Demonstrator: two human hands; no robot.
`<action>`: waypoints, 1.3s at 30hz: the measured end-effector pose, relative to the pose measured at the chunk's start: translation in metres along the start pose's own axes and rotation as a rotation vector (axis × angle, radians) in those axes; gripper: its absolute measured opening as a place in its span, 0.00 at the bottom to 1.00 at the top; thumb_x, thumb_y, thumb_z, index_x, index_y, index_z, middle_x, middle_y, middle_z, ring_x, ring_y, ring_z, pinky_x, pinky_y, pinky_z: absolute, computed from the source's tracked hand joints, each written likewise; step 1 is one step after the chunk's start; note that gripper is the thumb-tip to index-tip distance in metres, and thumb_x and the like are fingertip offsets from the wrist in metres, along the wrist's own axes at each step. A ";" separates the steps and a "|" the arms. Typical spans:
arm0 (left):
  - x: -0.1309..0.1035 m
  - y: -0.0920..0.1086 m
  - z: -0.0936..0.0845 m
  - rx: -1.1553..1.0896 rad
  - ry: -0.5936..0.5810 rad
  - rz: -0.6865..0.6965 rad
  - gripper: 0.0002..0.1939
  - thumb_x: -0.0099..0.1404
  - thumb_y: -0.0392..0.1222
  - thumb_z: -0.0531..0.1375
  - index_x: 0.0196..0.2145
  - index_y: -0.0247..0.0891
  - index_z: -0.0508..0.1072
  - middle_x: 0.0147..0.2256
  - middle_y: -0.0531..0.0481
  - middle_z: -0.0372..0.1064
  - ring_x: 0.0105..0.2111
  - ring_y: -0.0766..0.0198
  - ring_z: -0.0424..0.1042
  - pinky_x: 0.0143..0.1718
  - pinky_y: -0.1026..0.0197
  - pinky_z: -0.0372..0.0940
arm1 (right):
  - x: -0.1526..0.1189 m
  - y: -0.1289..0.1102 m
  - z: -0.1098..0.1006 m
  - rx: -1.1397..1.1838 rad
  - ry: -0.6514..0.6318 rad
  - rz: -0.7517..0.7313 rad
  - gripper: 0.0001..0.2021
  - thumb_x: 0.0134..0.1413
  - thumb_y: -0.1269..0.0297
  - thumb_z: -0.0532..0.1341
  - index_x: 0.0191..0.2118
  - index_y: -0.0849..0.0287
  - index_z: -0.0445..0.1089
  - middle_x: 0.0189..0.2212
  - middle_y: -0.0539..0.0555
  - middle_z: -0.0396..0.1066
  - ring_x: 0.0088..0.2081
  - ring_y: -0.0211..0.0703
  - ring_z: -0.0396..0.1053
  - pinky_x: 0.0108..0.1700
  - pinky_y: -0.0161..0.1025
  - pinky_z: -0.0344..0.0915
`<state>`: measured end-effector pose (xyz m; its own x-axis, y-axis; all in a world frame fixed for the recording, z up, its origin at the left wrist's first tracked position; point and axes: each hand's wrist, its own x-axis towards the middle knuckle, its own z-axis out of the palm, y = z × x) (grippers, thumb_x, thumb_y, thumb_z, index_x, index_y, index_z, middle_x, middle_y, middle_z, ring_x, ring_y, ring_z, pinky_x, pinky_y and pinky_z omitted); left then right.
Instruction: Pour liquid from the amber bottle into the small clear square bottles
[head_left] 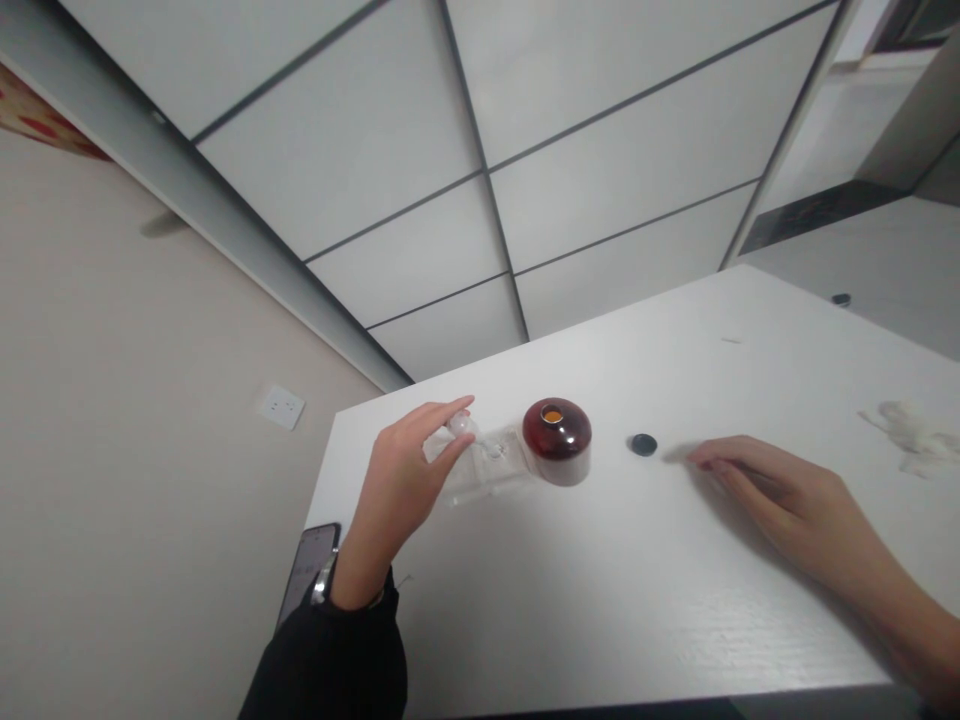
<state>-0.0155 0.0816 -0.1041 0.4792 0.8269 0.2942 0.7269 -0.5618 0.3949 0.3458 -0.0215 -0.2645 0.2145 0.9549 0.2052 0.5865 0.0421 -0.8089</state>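
My left hand (405,475) pinches a small clear, rounded piece (460,424) between thumb and fingers. Its exact kind does not show. Below and just right of it, a clear plastic tray (487,485) lies on the white table (600,600). Right of the tray stands a squat, glossy dark-red container (559,440) with a pale lower part and an open round neck showing amber inside. A small round black cap (643,444) lies between the container and my right hand (787,495). That hand rests near the tabletop, fingers closed together, with nothing visible in them.
A phone (311,560) lies at the table's left edge beside my left wrist. Crumpled whitish material (911,435) is on the right side. A small pale scrap (731,340) lies farther back. Beyond the table stand white panelled doors (600,200); a wall socket (283,407) is at left.
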 end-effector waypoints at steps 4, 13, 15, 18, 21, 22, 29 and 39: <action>-0.001 0.000 0.000 -0.013 -0.002 -0.038 0.17 0.70 0.37 0.69 0.56 0.42 0.83 0.54 0.45 0.84 0.52 0.52 0.83 0.59 0.48 0.77 | 0.001 0.000 0.000 -0.012 0.006 0.001 0.18 0.63 0.46 0.60 0.39 0.52 0.81 0.41 0.55 0.85 0.42 0.50 0.83 0.40 0.44 0.76; 0.000 -0.006 -0.019 -0.157 -0.016 -0.222 0.19 0.69 0.50 0.69 0.55 0.46 0.83 0.56 0.46 0.83 0.55 0.50 0.81 0.63 0.44 0.72 | 0.002 0.001 0.001 -0.013 0.011 -0.026 0.17 0.63 0.46 0.59 0.39 0.51 0.81 0.41 0.54 0.85 0.41 0.50 0.83 0.38 0.44 0.76; 0.001 -0.012 -0.026 -0.230 -0.008 -0.295 0.22 0.67 0.54 0.70 0.56 0.45 0.83 0.56 0.45 0.82 0.54 0.50 0.81 0.63 0.45 0.73 | 0.002 0.002 0.001 -0.009 0.017 -0.045 0.17 0.63 0.47 0.60 0.39 0.50 0.82 0.41 0.54 0.85 0.40 0.49 0.83 0.41 0.44 0.77; 0.006 -0.028 -0.034 -0.341 -0.005 -0.370 0.27 0.64 0.58 0.71 0.57 0.42 0.82 0.54 0.43 0.83 0.53 0.50 0.81 0.61 0.48 0.73 | 0.001 0.002 0.002 -0.012 0.023 -0.066 0.16 0.64 0.47 0.60 0.39 0.49 0.82 0.40 0.53 0.85 0.39 0.49 0.84 0.38 0.43 0.77; 0.018 -0.051 -0.032 -0.400 -0.074 -0.385 0.29 0.65 0.60 0.69 0.57 0.40 0.79 0.55 0.41 0.82 0.51 0.52 0.82 0.57 0.50 0.75 | 0.002 0.002 0.002 -0.024 0.022 -0.097 0.16 0.64 0.47 0.60 0.39 0.48 0.82 0.40 0.52 0.85 0.39 0.49 0.84 0.37 0.42 0.78; 0.024 -0.059 -0.028 -0.399 -0.104 -0.380 0.28 0.65 0.60 0.68 0.55 0.39 0.79 0.54 0.40 0.82 0.50 0.52 0.82 0.55 0.51 0.75 | 0.002 0.002 0.001 -0.027 0.024 -0.112 0.16 0.64 0.47 0.60 0.38 0.48 0.82 0.40 0.52 0.85 0.38 0.49 0.84 0.38 0.42 0.78; 0.064 -0.113 0.031 -0.351 -0.318 -0.309 0.21 0.62 0.57 0.67 0.43 0.37 0.81 0.41 0.43 0.84 0.38 0.54 0.82 0.41 0.55 0.75 | 0.004 0.001 0.001 -0.042 0.010 -0.117 0.16 0.64 0.47 0.61 0.37 0.47 0.83 0.41 0.53 0.86 0.39 0.52 0.85 0.42 0.44 0.81; 0.072 -0.141 0.063 -0.229 -0.433 -0.091 0.14 0.68 0.54 0.65 0.42 0.43 0.84 0.47 0.45 0.85 0.52 0.52 0.80 0.63 0.47 0.69 | -0.001 0.005 0.001 -0.081 0.039 -0.117 0.15 0.64 0.48 0.60 0.38 0.47 0.83 0.40 0.52 0.86 0.38 0.51 0.85 0.42 0.45 0.81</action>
<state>-0.0525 0.2216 -0.1936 0.6143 0.7800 -0.1196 0.6720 -0.4377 0.5974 0.3477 -0.0218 -0.2691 0.1701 0.9326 0.3185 0.6704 0.1274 -0.7310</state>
